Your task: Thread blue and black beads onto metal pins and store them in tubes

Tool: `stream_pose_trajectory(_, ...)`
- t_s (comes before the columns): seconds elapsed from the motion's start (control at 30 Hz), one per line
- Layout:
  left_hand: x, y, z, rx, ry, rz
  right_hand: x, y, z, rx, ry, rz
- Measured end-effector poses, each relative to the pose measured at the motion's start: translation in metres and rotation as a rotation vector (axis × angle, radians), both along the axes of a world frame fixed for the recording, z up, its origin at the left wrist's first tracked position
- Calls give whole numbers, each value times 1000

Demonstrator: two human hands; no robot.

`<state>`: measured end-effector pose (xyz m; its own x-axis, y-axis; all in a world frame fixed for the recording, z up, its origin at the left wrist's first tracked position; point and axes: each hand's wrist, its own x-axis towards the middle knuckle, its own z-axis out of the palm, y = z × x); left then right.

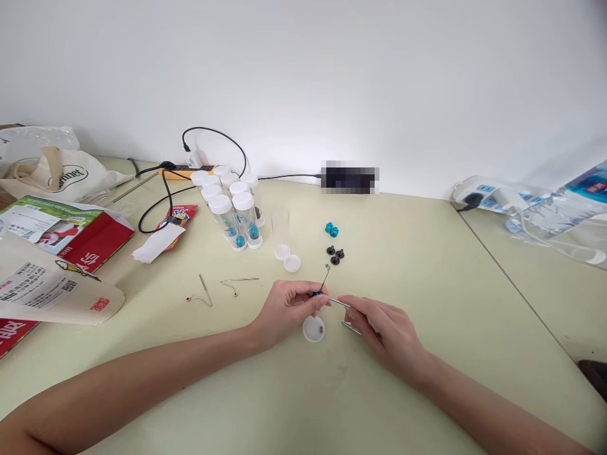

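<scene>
My left hand [289, 309] pinches a small blue bead [317, 294] threaded on a thin metal pin [325, 277] that sticks up and away from the fingers. My right hand [379, 325] is closed around a slim metal tool [349, 327], its tip touching the pin beside the bead. A white cap [313, 329] lies on the table just below both hands. Two loose blue beads [331, 230] and three black pieces [336, 254] lie a little beyond the hands.
Several white-capped clear vials [232, 205] with blue beads stand at the back, beside an open vial [280, 224] and two caps [288, 258]. Bent wires [222, 287] lie left. Bags and red packages [71, 237] crowd the left edge; power strips [493, 196] and black cables [161, 189] run along the wall.
</scene>
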<state>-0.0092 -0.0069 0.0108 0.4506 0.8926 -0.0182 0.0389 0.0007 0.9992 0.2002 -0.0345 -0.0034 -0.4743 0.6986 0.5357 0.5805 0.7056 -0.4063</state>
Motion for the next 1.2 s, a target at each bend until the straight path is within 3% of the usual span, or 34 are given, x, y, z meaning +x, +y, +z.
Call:
stream_pose_trajectory(0.37,0,2,1,-44,-28,16,-2,3,-1,125,-39,11)
stream_pose_trajectory(0.47,0,1,0,-31,-12,0,0,3,3,16,25,41)
stream_pose_trajectory(0.6,1,-1,-1,2,-5,-15,3,2,6,-280,80,42)
stream_pose_trajectory(0.67,1,-1,-1,3,-7,-15,4,2,6,-354,85,20)
stream_pose_trajectory(0.73,1,0,-1,-3,-8,-8,3,1,5,-294,77,10)
stream_pose_trajectory(0.93,0,2,0,-38,-9,5,-2,2,2,93,50,-105)
stream_pose_trajectory(1.2,2,-1,1,-23,-17,-5,0,3,3,80,80,-59)
